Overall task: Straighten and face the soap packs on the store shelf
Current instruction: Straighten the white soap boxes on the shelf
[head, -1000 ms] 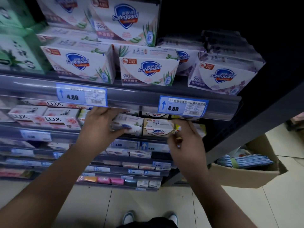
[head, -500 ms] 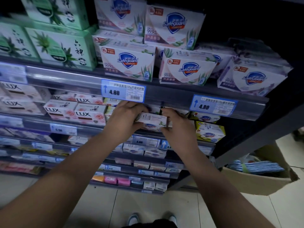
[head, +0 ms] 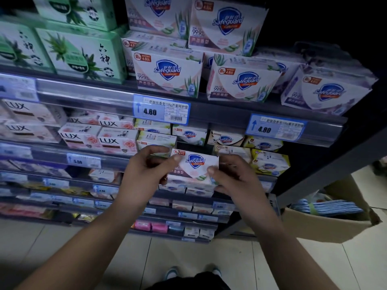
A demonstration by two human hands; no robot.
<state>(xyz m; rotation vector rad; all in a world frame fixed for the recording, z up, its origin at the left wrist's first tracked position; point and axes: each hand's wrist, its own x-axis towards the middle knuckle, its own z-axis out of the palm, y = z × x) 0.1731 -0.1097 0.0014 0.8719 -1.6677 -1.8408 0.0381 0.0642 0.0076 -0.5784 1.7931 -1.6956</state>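
Frame centre: a Safeguard pack sits between the left hand and right hand, in front of the middle shelf. Left on that shelf: Lux packs. Right: more packs. Upper shelf: Safeguard boxes centre and right, aloe boxes upper left. Lower right: carton on the floor.
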